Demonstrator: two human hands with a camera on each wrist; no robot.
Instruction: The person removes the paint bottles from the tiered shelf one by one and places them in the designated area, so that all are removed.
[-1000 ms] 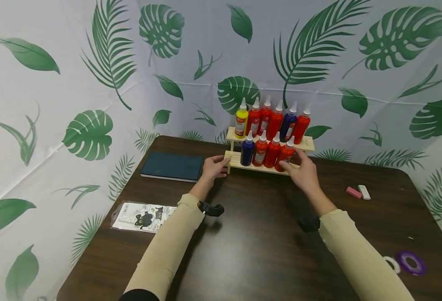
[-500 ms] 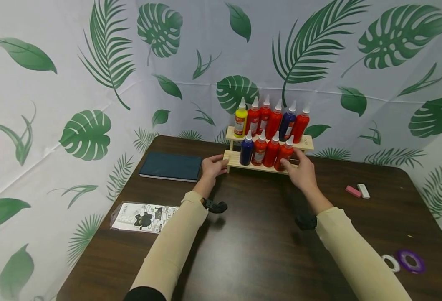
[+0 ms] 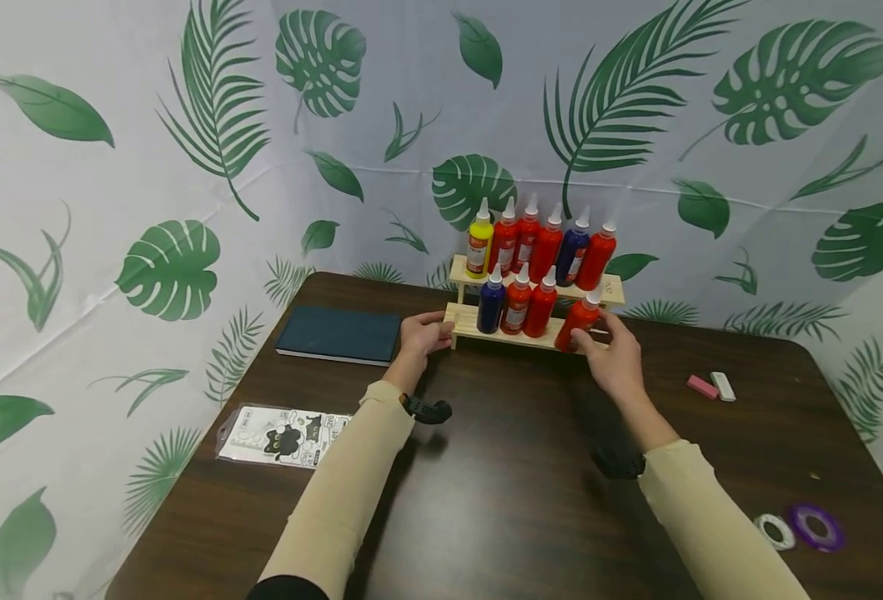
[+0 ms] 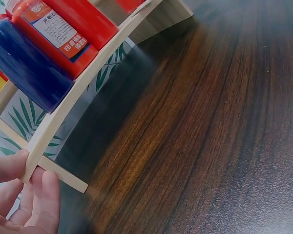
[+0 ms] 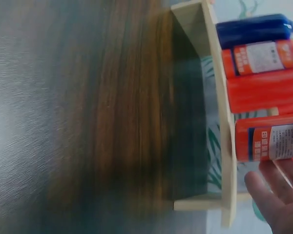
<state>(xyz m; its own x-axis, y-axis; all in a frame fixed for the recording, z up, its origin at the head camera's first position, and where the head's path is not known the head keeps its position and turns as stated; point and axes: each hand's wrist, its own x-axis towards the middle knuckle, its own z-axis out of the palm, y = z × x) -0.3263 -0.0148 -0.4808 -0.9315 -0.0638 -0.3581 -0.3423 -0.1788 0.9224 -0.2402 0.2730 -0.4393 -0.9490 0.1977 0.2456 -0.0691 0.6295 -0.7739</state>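
Note:
A two-tier wooden rack (image 3: 614, 291) stands at the back of the table, with bottles in rows on both shelves. My left hand (image 3: 418, 340) pinches the left end of the lower shelf; the left wrist view shows the thumb above and fingers (image 4: 50, 197) below the wood. At the lower shelf's right end, my right hand (image 3: 615, 360) holds a red bottle (image 3: 578, 325) with a white nozzle. This bottle leans slightly right, apart from the red bottle (image 3: 540, 310) beside it. In the right wrist view, the held bottle's (image 5: 268, 139) base is at the shelf (image 5: 227, 146).
A dark blue notebook (image 3: 338, 335) lies left of the rack, with a cat-print packet (image 3: 283, 433) nearer me. On the right are a pink eraser (image 3: 702, 387), a white eraser (image 3: 722, 386), a white tape roll (image 3: 775, 532) and a purple one (image 3: 818, 527). A leaf-print cloth (image 3: 396, 75) hangs behind.
My right hand has shifted the red bottle to the right, opening a gap from its neighbour, and the bottle now tilts. The left hand stays at the shelf's end.

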